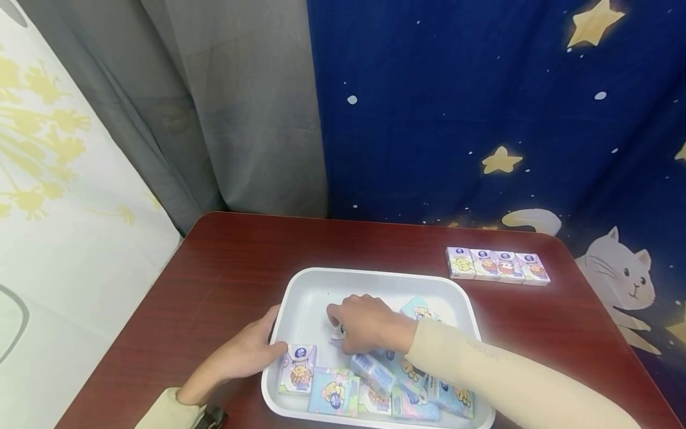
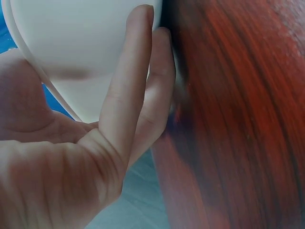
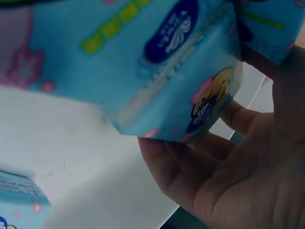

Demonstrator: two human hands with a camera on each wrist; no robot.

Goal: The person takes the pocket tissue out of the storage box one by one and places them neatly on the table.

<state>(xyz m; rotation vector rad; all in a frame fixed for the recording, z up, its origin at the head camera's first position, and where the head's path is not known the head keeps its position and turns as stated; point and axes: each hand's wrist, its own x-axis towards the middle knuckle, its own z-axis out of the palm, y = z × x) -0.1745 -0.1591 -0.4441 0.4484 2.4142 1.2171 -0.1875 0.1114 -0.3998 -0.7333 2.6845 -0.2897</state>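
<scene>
A white plastic tray [image 1: 375,274] lies on the table, with several small tissue packs in blue and purple wrappers inside. My left hand [image 1: 243,351] grips the tray's left side, thumb over the rim; in the left wrist view its fingers [image 2: 125,76] lie along the outer wall. Inside the tray, the curled fingers of my right hand [image 1: 370,325] hold a tissue pack [image 1: 339,333], mostly hidden by the hand. A purple tissue pack [image 1: 298,370] stands near my left thumb, beside a blue pack [image 1: 329,393]. Blue packs [image 3: 181,90] partly cover the right fingers in the right wrist view.
A row of several purple tissue packs [image 1: 498,266] lies side by side at the table's back right. The dark red wooden table [image 1: 225,274] ends at a grey curtain [image 1: 257,119] and a blue starry curtain [image 1: 418,149]. White patterned cloth [image 1: 69,238] hangs at left.
</scene>
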